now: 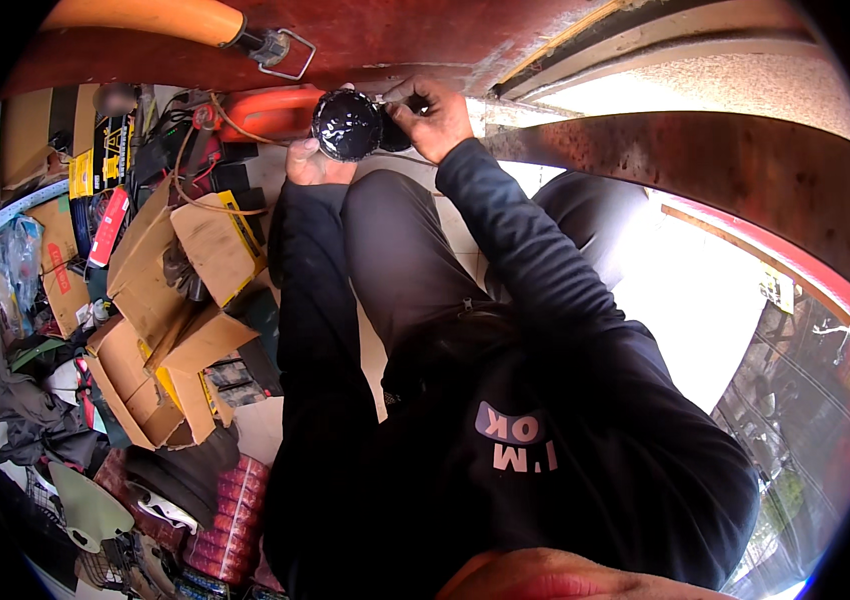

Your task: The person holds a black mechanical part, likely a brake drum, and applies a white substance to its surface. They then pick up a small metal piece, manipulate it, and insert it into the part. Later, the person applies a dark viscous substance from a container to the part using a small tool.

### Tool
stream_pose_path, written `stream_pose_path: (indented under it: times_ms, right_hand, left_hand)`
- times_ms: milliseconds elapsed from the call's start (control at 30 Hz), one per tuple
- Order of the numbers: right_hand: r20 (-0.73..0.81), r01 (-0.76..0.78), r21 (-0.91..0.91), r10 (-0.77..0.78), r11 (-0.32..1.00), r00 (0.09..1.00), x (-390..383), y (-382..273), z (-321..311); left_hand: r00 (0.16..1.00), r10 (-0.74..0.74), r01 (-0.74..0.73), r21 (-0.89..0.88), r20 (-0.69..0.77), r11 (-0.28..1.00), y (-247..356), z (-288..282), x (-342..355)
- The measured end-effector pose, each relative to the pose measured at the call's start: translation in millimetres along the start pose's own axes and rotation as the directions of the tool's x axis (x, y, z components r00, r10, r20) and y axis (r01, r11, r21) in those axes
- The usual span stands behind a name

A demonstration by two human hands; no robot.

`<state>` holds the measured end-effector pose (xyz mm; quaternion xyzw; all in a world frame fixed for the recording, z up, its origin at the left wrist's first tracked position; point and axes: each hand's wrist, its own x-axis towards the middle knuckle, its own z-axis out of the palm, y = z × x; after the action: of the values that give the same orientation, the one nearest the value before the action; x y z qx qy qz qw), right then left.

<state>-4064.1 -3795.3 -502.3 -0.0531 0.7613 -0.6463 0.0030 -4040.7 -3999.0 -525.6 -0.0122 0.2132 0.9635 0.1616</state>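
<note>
Near the top middle, my left hand (321, 166) is closed on a small round black can (347, 125), supporting it from below and the left. Its top is glossy black with white highlights; whether this is paint or grease I cannot tell. Just right of it, my right hand (432, 122) has its fingers bent around the edge of a dark round lid (396, 134). The lid sits close against the can, partly hidden by the can and my fingers. An orange-red power tool (270, 112) lies behind the can.
Torn cardboard boxes (180, 350), cables, bags and tools crowd the left side. An orange tube (150, 18) with a metal buckle (290, 55) crosses the top left. A rusty curved metal band (685, 165) runs along the right. My knees (400, 235) are below my hands.
</note>
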Motion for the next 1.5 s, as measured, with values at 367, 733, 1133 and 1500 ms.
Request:
stream_pose_path:
  times_ms: [367, 733, 1133, 1500]
  right_hand:
    - [0.178, 0.071, -0.137, -0.046, 0.988, 0.983, -18.2, -82.4, -10.9]
    - [0.234, 0.266, -0.031, -0.251, 0.964, 0.939, -12.6, -164.0, 24.4]
    - [0.354, 0.188, 0.028, -0.186, 0.982, 0.916, -8.8, -164.6, 47.8]
    - [0.425, -0.466, 0.350, 0.306, 0.812, 0.852, -4.7, -56.8, 43.8]
  left_hand:
    - [0.987, 0.049, -0.065, 0.102, 0.152, 0.993, 25.0, 55.7, -11.7]
    - [0.941, 0.246, -0.318, 0.357, 0.231, 0.878, 55.9, 75.5, -38.6]
    - [0.905, 0.364, -0.418, 0.305, 0.220, 0.856, 68.9, 65.8, -61.7]
    - [0.798, 0.599, -0.585, 0.148, -0.070, 0.797, 53.9, -13.7, -147.3]
